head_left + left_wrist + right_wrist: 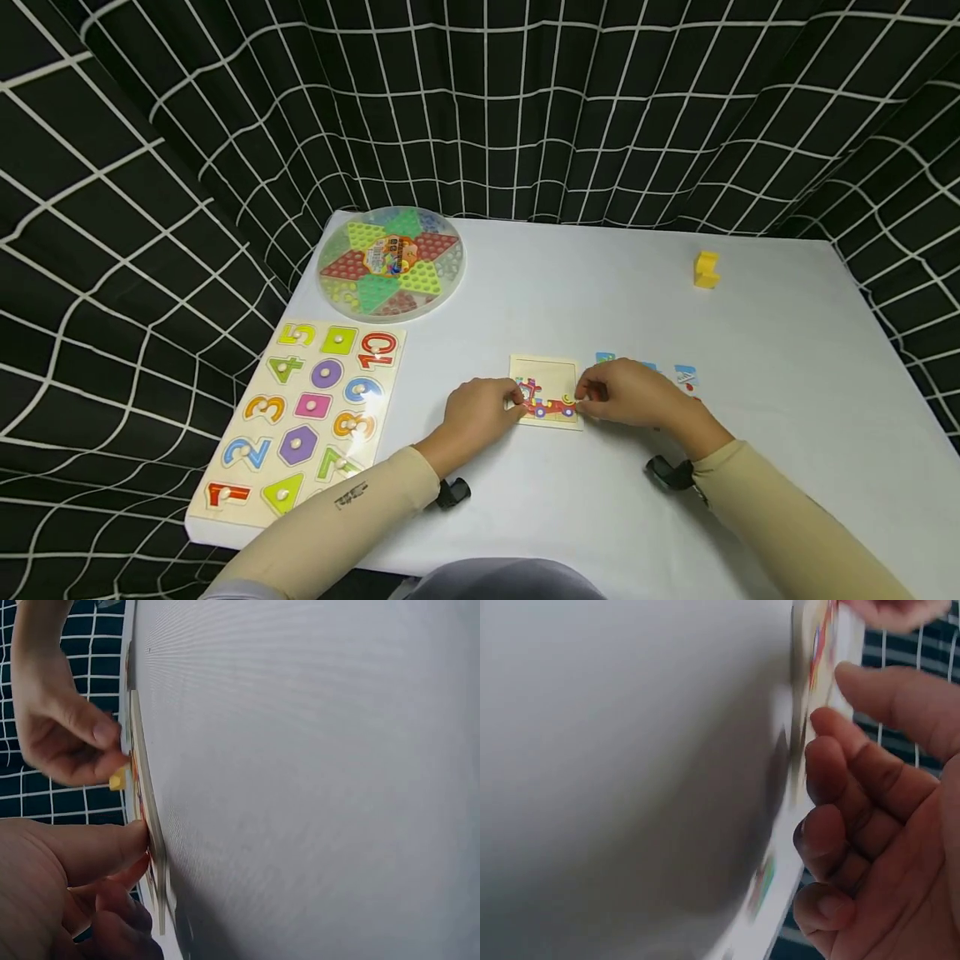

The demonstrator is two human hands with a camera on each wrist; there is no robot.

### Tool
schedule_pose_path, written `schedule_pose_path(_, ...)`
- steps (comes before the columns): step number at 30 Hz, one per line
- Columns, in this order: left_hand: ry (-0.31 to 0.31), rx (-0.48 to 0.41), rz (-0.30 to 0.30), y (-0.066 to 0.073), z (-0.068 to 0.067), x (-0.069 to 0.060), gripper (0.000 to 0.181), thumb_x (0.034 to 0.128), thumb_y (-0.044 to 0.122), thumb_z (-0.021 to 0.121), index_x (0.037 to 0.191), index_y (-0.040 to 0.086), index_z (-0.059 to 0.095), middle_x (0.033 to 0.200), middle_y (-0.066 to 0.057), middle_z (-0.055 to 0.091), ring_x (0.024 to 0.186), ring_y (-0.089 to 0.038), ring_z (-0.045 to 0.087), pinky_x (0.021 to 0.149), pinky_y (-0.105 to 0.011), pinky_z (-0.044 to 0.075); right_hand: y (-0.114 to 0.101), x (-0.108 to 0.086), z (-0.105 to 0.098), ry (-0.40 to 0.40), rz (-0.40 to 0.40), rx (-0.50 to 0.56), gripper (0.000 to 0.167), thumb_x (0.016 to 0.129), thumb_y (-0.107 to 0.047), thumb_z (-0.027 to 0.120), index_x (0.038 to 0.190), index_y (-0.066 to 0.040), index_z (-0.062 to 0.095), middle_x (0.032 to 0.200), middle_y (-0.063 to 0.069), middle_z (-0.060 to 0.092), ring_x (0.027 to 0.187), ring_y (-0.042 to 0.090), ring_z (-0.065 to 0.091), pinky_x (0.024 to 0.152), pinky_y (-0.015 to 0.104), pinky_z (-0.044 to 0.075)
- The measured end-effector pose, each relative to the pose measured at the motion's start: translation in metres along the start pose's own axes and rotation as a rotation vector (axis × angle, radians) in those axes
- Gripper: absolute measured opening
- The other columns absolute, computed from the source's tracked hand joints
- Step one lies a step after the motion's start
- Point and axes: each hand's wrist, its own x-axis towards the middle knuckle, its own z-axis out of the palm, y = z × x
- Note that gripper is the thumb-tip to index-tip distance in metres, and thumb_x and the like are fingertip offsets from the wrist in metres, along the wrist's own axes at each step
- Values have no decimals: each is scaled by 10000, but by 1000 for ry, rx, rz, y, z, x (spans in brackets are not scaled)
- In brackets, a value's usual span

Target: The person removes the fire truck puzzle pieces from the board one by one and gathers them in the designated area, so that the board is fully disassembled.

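A small square wooden puzzle board (551, 372) lies on the white table between both hands. Colourful fitted pieces (552, 407) form a vehicle picture along its lower part, while the upper part is bare wood. At the board's left edge, my left hand (480, 410) holds it with curled fingers, the thumb (124, 844) resting on its face. My right hand (637, 396) hovers by the right edge. Its fingers (831, 769) are loosely bent, with thumb and forefinger apart and nothing visible between them. Loose puzzle pieces (686, 376) lie behind and beside this hand, partly hidden by it.
To the left lies a wooden number-and-shape peg board (311, 406). Behind it sits a round, clear-covered marble game board (392, 262). A yellow block (706, 270) stands at the back right. Black, white-gridded cloth (517, 108) hangs around the table.
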Motion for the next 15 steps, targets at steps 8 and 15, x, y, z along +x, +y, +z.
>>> schedule_pose_path(8, 16, 15, -9, 0, -1, 1, 93, 832, 373, 769, 790, 321, 704, 602, 160, 521, 568, -88, 493, 481, -287, 374, -30, 33, 13, -28, 29, 72, 26, 882, -136, 715, 897, -120, 729, 705, -105, 619, 602, 60, 521, 579, 270, 448)
schedule_pose_path(15, 19, 20, -19, 0, -4, 2, 97, 819, 382, 778, 782, 324, 709, 655, 158, 573, 565, -75, 499, 476, -284, 381, -40, 47, 16, -43, 61, 30, 117, 864, -140, 733, 771, -155, 665, 581, -92, 545, 515, 71, 495, 537, 275, 411)
